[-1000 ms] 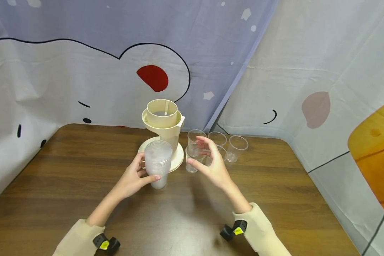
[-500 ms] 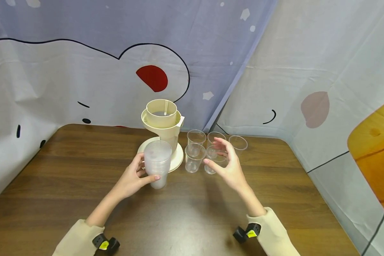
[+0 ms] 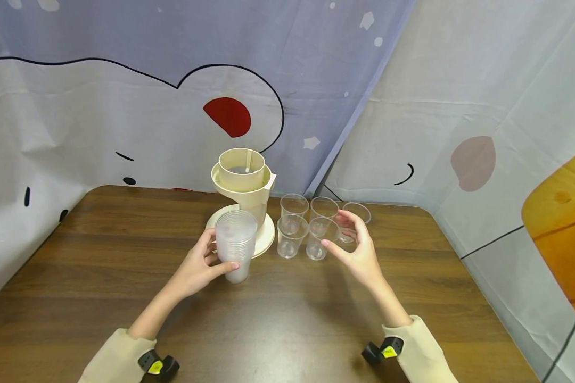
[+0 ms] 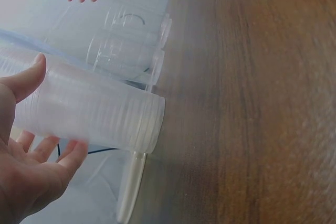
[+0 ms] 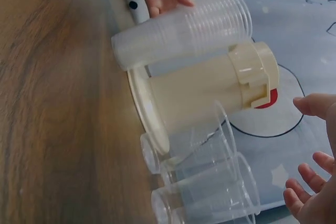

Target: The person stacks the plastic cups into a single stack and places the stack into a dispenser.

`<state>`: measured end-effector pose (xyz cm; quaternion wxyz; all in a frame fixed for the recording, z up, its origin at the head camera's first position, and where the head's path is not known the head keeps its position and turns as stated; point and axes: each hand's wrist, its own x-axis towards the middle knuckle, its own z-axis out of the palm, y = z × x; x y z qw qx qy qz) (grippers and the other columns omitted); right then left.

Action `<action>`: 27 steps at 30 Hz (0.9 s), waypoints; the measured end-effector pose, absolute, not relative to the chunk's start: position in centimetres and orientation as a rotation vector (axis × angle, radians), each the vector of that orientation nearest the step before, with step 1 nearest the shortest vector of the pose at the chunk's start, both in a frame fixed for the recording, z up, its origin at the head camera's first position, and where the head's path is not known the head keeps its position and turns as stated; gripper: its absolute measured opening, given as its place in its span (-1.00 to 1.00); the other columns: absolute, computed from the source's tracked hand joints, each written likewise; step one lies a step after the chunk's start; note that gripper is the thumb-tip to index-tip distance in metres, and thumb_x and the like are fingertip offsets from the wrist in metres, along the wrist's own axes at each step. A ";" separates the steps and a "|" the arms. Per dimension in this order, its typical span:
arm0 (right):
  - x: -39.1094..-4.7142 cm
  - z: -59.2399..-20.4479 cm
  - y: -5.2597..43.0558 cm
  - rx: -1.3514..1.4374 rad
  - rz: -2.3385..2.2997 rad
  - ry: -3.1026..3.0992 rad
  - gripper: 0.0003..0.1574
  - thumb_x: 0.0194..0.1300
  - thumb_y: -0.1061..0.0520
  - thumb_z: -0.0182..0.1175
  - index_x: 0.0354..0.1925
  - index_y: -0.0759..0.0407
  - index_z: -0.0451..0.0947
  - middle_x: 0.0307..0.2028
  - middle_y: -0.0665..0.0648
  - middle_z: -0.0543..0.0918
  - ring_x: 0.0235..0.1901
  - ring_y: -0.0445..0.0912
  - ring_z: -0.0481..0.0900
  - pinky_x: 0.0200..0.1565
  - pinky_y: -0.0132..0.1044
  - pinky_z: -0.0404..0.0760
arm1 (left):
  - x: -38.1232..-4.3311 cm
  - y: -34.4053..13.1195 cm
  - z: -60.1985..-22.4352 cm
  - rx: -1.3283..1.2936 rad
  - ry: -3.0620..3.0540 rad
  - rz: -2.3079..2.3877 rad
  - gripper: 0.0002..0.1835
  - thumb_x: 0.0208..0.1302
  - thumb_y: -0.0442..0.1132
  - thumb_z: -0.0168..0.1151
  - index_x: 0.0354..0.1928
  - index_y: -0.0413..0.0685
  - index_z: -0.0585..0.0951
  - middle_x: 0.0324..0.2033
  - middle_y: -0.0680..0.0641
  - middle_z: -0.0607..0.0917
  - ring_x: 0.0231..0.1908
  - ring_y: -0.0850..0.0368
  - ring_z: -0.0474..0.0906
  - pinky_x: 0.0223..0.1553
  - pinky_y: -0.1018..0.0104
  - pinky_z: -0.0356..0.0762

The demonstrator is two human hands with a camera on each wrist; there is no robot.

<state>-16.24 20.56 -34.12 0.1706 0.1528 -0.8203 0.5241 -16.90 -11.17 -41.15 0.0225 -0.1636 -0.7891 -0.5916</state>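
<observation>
Well, the left hand [image 3: 203, 266] has its grip round an upright stack of cups [image 3: 237, 242], nested one inside another, just in front of the cream holder [image 3: 255, 199]. To the holder's right, five clear cups [image 3: 288, 242] stand upright on the bench [image 3: 278, 340]. The right hand [image 3: 359, 252] hangs near those, its grip wide and loose.

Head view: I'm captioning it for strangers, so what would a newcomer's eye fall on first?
Probably the cream stand, towards the back of the wooden table. Next comes the tall stack of clear cups, held by the left grip in front of that stand. Then five loose clear cups to its right, near the right grip.
</observation>
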 end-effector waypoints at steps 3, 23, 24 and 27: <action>-16.2 -34.2 20.7 0.412 1.489 -2.348 -0.16 0.04 0.40 0.36 0.26 0.48 0.23 0.12 0.44 0.41 0.13 -0.02 0.39 0.23 0.09 0.39 | -16.9 -11.2 -41.1 -0.508 -2.445 -1.834 -0.23 0.08 -0.30 0.44 0.28 -0.16 0.22 0.14 -0.25 0.45 0.14 -0.20 0.46 0.20 -0.11 0.48; -19.2 -39.1 23.4 0.323 1.512 -2.434 -0.04 0.01 0.30 0.44 0.31 0.36 0.18 0.21 0.39 0.39 0.20 0.18 0.37 0.30 0.02 0.37 | -16.9 -11.3 -41.1 -0.505 -2.452 -1.833 -0.22 0.07 -0.31 0.44 0.29 -0.16 0.22 0.16 -0.26 0.44 0.17 -0.23 0.44 0.21 -0.13 0.46; -19.3 -39.3 23.5 0.321 1.515 -2.440 -0.03 0.01 0.29 0.44 0.31 0.35 0.18 0.21 0.38 0.39 0.21 0.18 0.37 0.31 0.02 0.37 | -16.9 -11.3 -41.1 -0.505 -2.452 -1.833 -0.22 0.07 -0.31 0.44 0.29 -0.16 0.22 0.16 -0.26 0.44 0.18 -0.23 0.44 0.22 -0.13 0.45; -19.3 -39.5 23.6 0.312 1.526 -2.453 -0.01 0.01 0.27 0.45 0.33 0.32 0.18 0.22 0.36 0.39 0.22 0.18 0.36 0.31 0.04 0.37 | -17.0 -11.3 -41.1 -0.510 -2.450 -1.841 -0.21 0.07 -0.31 0.44 0.29 -0.16 0.22 0.16 -0.25 0.44 0.19 -0.23 0.43 0.22 -0.12 0.45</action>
